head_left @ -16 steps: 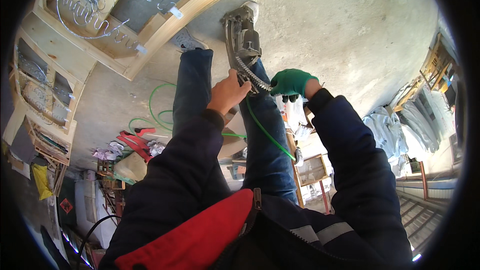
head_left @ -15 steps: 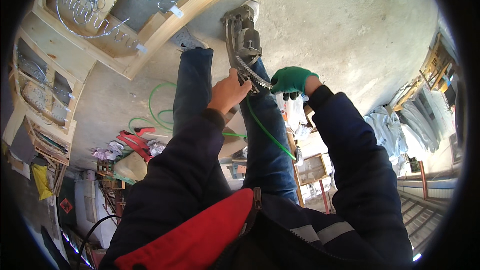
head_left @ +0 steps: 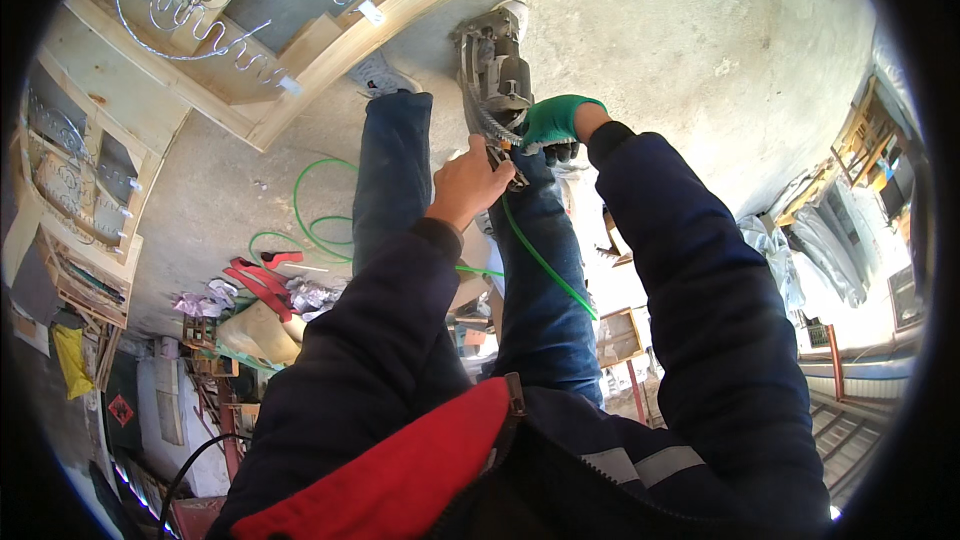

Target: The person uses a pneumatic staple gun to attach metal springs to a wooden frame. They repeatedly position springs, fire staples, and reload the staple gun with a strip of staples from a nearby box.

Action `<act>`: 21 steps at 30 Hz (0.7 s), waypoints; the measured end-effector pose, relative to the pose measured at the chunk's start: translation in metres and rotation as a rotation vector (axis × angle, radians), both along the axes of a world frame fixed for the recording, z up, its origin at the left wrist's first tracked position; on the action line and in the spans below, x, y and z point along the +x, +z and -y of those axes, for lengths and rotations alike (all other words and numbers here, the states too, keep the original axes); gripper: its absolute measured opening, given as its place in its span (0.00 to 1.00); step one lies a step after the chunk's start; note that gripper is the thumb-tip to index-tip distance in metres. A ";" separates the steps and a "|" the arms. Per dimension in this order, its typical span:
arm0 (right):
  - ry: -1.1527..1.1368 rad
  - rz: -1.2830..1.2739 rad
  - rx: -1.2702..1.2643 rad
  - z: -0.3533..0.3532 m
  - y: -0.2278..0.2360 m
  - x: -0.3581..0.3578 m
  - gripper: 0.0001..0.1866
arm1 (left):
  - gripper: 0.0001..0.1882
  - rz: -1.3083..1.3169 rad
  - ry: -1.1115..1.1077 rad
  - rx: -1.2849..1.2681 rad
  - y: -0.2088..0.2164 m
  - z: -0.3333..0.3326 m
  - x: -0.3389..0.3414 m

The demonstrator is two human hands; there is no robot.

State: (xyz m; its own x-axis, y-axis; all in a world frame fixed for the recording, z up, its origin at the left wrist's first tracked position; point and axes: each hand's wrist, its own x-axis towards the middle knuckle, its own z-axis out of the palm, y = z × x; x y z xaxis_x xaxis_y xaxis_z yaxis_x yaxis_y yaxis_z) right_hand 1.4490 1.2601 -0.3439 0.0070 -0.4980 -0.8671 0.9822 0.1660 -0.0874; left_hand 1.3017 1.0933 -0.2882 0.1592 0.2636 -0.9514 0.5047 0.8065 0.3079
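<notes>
An air-powered fastening gun [head_left: 497, 70], grey and worn, rests along my right thigh with its head pointing away from me. My bare left hand [head_left: 470, 182] is closed on the rear end of the gun, where a green air hose [head_left: 545, 265] comes out. A curved strip of metal fasteners [head_left: 497, 128] runs along the gun's side. My right hand [head_left: 557, 125], in a green glove with dark fingertips, is closed at the near end of this strip, close against the gun. Its fingers partly hide the strip's end.
At upper left stands a wooden frame [head_left: 330, 60] with zigzag wire springs [head_left: 255, 65] and white clips. Hose loops lie on the concrete floor [head_left: 660, 50] by my left leg. Red strips [head_left: 262, 285] and crumpled wrapping lie at left; grey plastic-wrapped goods [head_left: 825, 250] stand at right.
My right hand has moved left and forward toward the gun, and less of the fastener strip shows outside it. My left hand keeps its hold; the view has shifted slightly.
</notes>
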 end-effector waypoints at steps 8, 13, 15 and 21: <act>0.082 -0.040 -0.049 -0.002 -0.013 -0.031 0.20 | 0.33 0.043 0.019 -0.029 -0.001 0.003 -0.004; 0.055 0.047 -0.055 0.009 -0.006 -0.038 0.19 | 0.33 0.051 0.035 -0.028 -0.002 0.005 -0.007; 0.087 0.024 -0.013 0.011 -0.004 -0.040 0.15 | 0.32 0.052 0.027 -0.028 -0.002 0.005 -0.007; 0.144 0.044 0.047 0.019 -0.022 -0.050 0.18 | 0.32 0.047 0.041 -0.019 -0.003 0.006 -0.006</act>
State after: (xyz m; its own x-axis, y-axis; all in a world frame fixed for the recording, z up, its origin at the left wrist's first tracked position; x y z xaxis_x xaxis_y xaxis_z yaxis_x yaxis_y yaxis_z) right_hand 1.3992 1.2414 -0.3654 0.1141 -0.4481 -0.8867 0.9507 0.3082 -0.0333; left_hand 1.2958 1.0869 -0.2917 0.1934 0.2533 -0.9479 0.4562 0.8321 0.3154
